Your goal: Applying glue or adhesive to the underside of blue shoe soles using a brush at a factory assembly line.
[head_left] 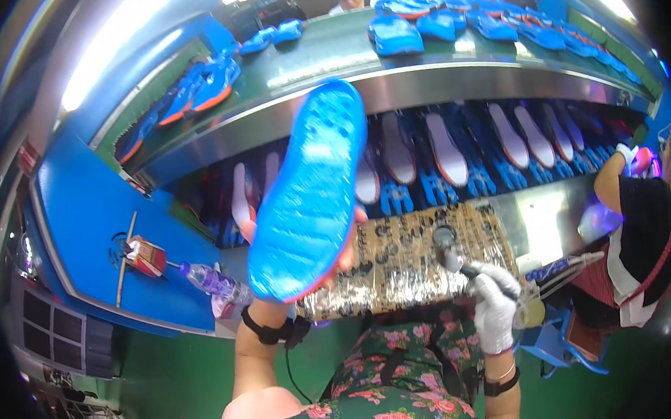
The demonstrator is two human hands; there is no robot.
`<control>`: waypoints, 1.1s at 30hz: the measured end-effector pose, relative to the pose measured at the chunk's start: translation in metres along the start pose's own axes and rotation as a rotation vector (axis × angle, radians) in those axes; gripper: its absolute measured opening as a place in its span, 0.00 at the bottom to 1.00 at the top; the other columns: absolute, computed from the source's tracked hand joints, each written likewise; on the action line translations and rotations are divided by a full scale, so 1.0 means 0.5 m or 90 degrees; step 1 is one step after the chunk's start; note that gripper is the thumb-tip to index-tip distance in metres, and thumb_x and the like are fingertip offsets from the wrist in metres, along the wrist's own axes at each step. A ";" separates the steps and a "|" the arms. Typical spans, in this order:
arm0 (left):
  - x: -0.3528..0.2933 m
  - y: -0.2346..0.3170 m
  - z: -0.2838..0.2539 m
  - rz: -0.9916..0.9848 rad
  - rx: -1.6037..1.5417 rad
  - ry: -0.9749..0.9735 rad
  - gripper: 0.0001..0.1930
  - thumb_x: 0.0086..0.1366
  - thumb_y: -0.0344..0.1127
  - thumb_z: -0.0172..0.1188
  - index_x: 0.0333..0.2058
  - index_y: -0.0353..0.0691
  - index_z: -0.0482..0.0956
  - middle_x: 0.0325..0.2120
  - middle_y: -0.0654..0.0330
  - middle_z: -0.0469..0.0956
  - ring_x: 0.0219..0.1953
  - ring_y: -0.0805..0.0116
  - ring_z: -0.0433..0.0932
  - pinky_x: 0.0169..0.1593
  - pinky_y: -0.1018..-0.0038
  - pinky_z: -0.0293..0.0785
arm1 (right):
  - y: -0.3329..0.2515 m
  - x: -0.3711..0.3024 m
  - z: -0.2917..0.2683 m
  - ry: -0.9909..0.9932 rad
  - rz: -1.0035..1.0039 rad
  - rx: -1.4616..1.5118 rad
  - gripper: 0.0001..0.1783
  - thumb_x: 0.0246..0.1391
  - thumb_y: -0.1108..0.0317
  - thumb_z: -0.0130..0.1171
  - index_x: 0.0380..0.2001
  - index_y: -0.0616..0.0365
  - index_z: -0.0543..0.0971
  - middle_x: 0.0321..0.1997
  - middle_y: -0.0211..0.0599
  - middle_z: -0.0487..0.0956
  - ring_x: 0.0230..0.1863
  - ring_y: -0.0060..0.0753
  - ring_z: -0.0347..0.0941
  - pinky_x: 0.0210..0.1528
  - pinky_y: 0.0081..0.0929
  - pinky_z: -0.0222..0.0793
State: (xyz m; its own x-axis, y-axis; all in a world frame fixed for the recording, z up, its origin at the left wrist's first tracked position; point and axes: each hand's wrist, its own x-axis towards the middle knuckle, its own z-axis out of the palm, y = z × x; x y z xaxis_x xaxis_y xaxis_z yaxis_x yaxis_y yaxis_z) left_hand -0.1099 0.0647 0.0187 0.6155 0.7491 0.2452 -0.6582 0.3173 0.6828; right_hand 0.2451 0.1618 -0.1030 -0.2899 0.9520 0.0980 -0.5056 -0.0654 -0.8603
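A glossy blue shoe sole [304, 196] with an orange-red edge is raised in front of me, its ribbed face in view. My left hand [345, 256] is closed around it from behind, bare fingers showing at both sides and the palm hidden. My right hand [495, 307], in a white glove, grips a brush-like tool [469, 271] by its dark handle. The tool's pale neck and dark round end [445, 238] are over a tape-wrapped board [399, 259], apart from the sole. Whether that end touches the board I cannot tell.
Behind the board, pale-topped soles [448, 150] stand in blue holders. Blue soles [395, 36] lie along the green belt [312, 55] above. A plastic bottle [216, 282] and red box [147, 257] lie left. Another person's arm [611, 184] reaches in at right, near a blue stool [559, 346].
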 end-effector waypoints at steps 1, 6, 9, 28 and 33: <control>0.020 -0.026 0.048 0.331 0.030 0.054 0.66 0.52 0.68 0.70 0.71 0.34 0.36 0.61 0.25 0.56 0.41 0.36 0.79 0.44 0.50 0.86 | 0.013 -0.002 0.006 -0.011 0.032 0.003 0.11 0.50 0.84 0.62 0.38 0.66 0.84 0.42 0.44 0.85 0.33 0.25 0.79 0.37 0.20 0.75; 0.020 0.218 -0.001 0.511 -0.045 0.098 0.56 0.62 0.65 0.61 0.72 0.35 0.39 0.67 0.29 0.48 0.62 0.35 0.61 0.58 0.54 0.76 | 0.096 -0.006 0.043 -0.080 0.094 0.012 0.10 0.50 0.84 0.65 0.37 0.67 0.84 0.39 0.43 0.85 0.36 0.26 0.81 0.39 0.19 0.76; 0.004 0.247 -0.037 0.615 -0.137 0.303 0.50 0.69 0.66 0.48 0.73 0.40 0.34 0.70 0.32 0.46 0.68 0.30 0.57 0.64 0.50 0.70 | 0.128 -0.007 0.053 -0.076 0.101 -0.014 0.10 0.50 0.83 0.63 0.37 0.66 0.85 0.38 0.41 0.86 0.33 0.23 0.79 0.36 0.19 0.74; 0.099 0.382 -0.122 0.586 1.492 0.994 0.43 0.54 0.54 0.71 0.66 0.47 0.66 0.60 0.35 0.65 0.60 0.36 0.67 0.64 0.48 0.60 | 0.153 0.016 -0.005 0.020 0.157 0.008 0.09 0.51 0.80 0.65 0.37 0.64 0.85 0.31 0.34 0.84 0.25 0.20 0.76 0.27 0.16 0.71; 0.341 0.307 -0.169 0.227 1.583 0.780 0.35 0.54 0.53 0.72 0.59 0.48 0.75 0.56 0.37 0.73 0.59 0.44 0.72 0.61 0.53 0.67 | 0.141 0.029 -0.022 0.030 0.142 0.038 0.09 0.51 0.81 0.65 0.38 0.66 0.84 0.31 0.35 0.84 0.25 0.20 0.76 0.27 0.16 0.70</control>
State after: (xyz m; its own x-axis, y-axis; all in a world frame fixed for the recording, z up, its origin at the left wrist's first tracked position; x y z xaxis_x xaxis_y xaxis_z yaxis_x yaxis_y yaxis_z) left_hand -0.1427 0.2905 0.1070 -0.1288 0.6589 0.7411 0.9909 0.1150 0.0700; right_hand 0.2141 0.1741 -0.1680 -0.3623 0.9248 -0.1163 -0.4805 -0.2922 -0.8269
